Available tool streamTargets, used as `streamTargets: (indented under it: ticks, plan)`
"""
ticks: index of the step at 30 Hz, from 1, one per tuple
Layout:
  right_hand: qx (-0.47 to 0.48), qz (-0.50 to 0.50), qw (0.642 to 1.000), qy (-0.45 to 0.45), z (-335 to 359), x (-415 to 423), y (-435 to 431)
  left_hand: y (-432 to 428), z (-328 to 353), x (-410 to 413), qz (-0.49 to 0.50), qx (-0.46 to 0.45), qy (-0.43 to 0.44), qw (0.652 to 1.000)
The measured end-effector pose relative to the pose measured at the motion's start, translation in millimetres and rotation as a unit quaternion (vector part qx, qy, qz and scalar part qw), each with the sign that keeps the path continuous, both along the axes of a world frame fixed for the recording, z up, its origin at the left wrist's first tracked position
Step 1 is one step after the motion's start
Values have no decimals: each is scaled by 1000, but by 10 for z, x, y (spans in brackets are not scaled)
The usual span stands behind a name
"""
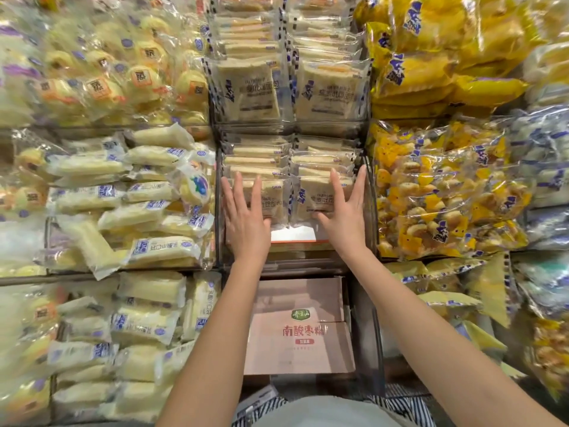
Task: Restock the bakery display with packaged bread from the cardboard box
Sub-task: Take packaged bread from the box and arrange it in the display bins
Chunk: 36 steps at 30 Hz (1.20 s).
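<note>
Both hands lie flat with fingers straight and spread, gripping nothing. The left hand presses the front pack of the left row and the right hand that of the right row, probably to square the upright bread back in the bin and stop it tipping forward. The box sits below the wrists, well apart from the fingers; what it still holds I cannot tell.

Bread packs upright in bin — box below.
</note>
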State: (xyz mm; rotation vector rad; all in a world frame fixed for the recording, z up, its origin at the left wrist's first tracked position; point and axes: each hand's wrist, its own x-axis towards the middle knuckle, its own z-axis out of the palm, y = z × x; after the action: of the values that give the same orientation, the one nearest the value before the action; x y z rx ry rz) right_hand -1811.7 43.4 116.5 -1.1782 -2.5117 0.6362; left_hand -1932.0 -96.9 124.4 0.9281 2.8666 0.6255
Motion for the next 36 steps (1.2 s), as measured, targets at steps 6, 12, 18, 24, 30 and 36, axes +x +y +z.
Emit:
streamTargets:
  ticks: [6, 12, 18, 24, 30, 36]
  plan:
    - [-2, -32, 999, 4, 37, -145, 27, 76, -15, -60, 7, 11, 23, 1000]
    - [13, -63, 997, -34, 177, -160, -171, 35, 21, 37, 8, 6, 34, 999]
    - [-30, -72, 997, -7, 367, 70, -391, -95, 200, 221, -1, 50, 3, 999]
    - [-64, -67, 994, 54, 520, 501, -643, -186, 397, 607, -10, 101, 0, 995]
    - [-54, -47, 988, 135, 766, 1072, -569, -100, 575, 1204, -16, 134, -15, 991]
    - [-69, -108, 981, 144, 885, 2070, -211, 308, 718, 2084, -87, 157, -7, 984]
